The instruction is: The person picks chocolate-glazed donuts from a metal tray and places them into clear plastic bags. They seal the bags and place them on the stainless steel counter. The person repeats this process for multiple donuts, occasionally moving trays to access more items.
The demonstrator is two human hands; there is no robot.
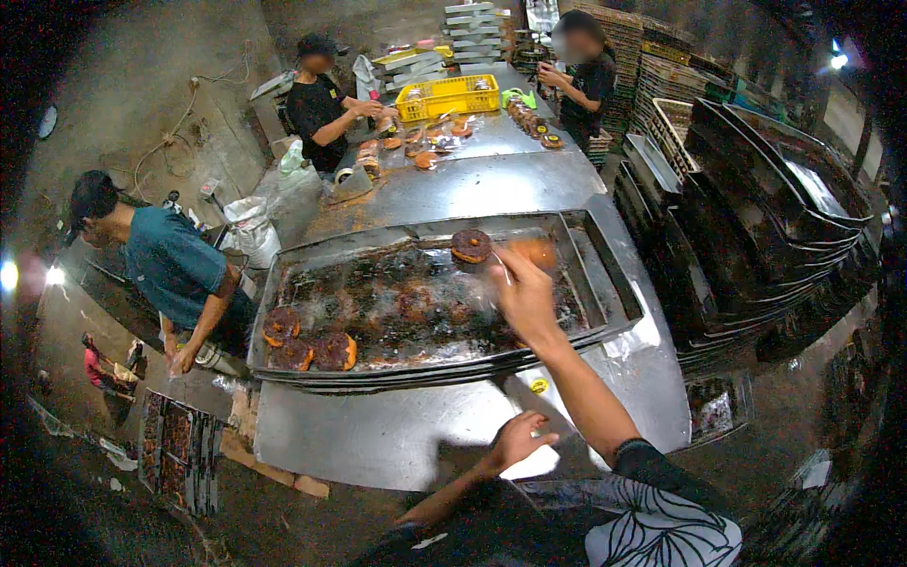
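My right hand reaches over a large dark metal tray, fingers bunched together. A thin whitish strip shows at its fingertips, too blurred to identify. Just left of those fingertips is a chocolate-topped doughnut; whether they touch it is unclear. Behind the hand is a blurred orange-brown shape, perhaps a plain doughnut. Low over the near side of the metal table, my left hand holds nothing, its thumb and fingers apart. Three chocolate-topped doughnuts lie in the tray's near left corner.
A person in a teal shirt stands left. Across the table, two people in black stand near a yellow crate and packed doughnuts. A tape dispenser sits behind the tray. Stacked dark trays rise at right.
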